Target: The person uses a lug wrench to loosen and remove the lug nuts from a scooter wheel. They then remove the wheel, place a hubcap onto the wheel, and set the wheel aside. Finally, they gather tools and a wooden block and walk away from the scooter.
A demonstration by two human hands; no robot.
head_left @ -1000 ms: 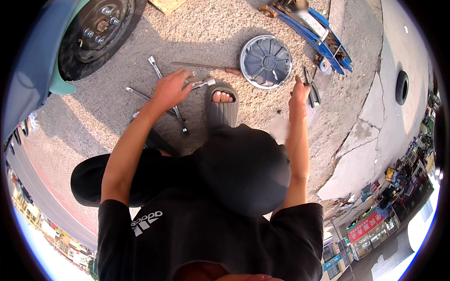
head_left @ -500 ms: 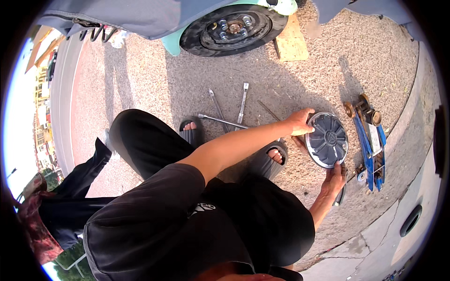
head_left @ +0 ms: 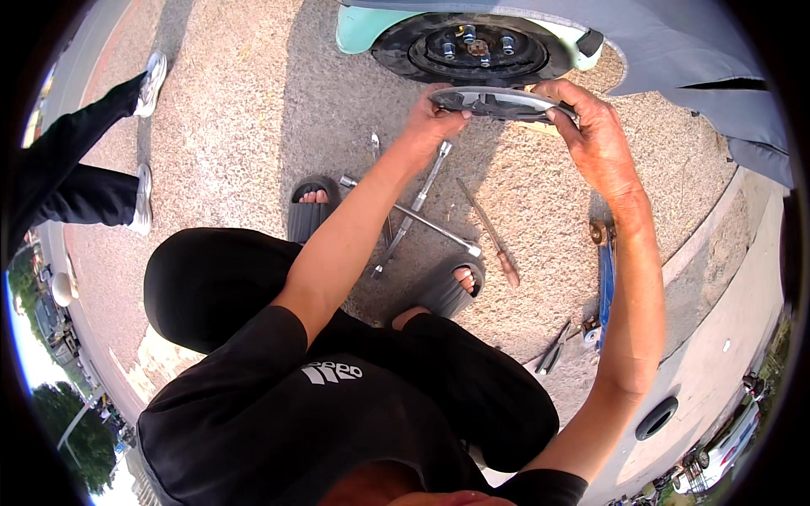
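A round hubcap [head_left: 498, 103], dark with a silver rim, is held up close in front of the car wheel [head_left: 426, 49], tilted so it shows nearly edge-on. My left hand [head_left: 432, 125] grips its left edge, thumb on the near side. Round its right edge, my right hand [head_left: 595, 139] is closed. The wheel is a black steel rim with several lug nuts round its hub. Whether the hubcap touches the wheel, I cannot tell.
Between my sandalled feet lies a cross-shaped lug wrench [head_left: 413, 212]. Right of it is a long screwdriver [head_left: 506, 263], with pliers [head_left: 553, 350] farther back. My right forearm partly covers a blue floor jack [head_left: 606, 278]. A person's legs [head_left: 93, 110] stand left; a loose tire [head_left: 656, 418] lies right.
Both hands have carried the hubcap from beside the jack up and left to the wheel. It has turned from face-up to nearly edge-on. The view has shifted, baring the screwdriver and pliers.
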